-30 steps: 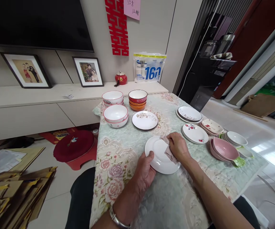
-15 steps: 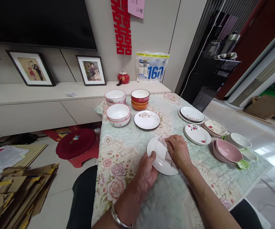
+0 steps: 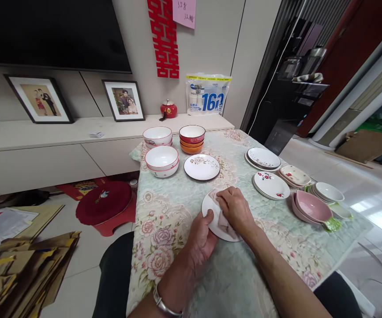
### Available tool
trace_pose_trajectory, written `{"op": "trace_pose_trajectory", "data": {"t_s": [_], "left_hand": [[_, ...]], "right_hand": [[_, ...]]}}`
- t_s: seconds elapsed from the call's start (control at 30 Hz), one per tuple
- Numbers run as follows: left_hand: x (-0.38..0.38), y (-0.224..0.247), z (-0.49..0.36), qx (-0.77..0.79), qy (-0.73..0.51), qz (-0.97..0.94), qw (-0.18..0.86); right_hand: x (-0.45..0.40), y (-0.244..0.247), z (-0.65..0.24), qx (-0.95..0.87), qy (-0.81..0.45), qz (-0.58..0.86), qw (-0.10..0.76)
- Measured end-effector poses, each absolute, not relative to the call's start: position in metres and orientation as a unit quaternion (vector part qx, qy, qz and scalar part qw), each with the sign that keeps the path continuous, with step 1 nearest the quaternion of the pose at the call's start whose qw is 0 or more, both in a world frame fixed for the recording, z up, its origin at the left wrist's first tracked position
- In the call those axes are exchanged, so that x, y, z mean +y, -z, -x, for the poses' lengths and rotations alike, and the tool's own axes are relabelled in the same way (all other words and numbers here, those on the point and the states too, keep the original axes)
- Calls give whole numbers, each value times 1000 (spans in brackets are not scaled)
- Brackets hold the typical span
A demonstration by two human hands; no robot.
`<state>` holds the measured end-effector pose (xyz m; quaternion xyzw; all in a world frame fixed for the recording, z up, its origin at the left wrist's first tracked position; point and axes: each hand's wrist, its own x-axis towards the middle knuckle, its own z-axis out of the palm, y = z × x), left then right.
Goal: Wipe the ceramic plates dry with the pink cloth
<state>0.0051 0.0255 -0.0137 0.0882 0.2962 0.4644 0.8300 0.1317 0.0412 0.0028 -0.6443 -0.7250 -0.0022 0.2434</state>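
My left hand grips the left rim of a white plate, thumb on top and fingers underneath. A pale pink cloth is bunched under my right hand, whose curled fingers press it against the plate's face. The plate is held tilted just above the table. Beyond it lies a plate with a dark rim and brown floral pattern. Off to the right stands a stack of white plates with red flowers. The cloth's lower part is partly hidden by my right hand.
White bowls with red rims and red and orange bowls are stacked at the back. On the right are brown-patterned plates, pink bowls and small white bowls. A red stool stands left of the flowered tablecloth.
My right hand has moved slightly left across the plate with the cloth. My left hand keeps its hold on the rim. The whole view has shifted a little.
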Motion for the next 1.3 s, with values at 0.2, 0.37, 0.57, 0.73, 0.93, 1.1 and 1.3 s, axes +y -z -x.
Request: {"op": "trace_pose_trajectory", "data": {"t_s": [0.2,0.37,0.57,0.73,0.93,1.1,1.3], "left_hand": [[26,11,-5,325,-452,-94,826],[22,5,-4,287,-465,-148,824],[23,7,-4,300,-453,-165,823],[24,8,-4,328,-445,-138,822],[24,6,-5,316,-450,-153,821],[26,8,-8,295,-460,-150,824],[25,12,-5,297,-448,-169,826]], "right_hand": [[28,-6,-141,-658,97,730,157],[15,-17,-118,-706,-25,682,188],[51,-11,-123,-712,-62,658,237],[72,-6,-143,-678,-5,704,211],[68,-11,-133,-767,-39,601,221],[57,-17,-116,-856,-134,438,239],[64,-10,-128,-792,-110,549,244]]}}
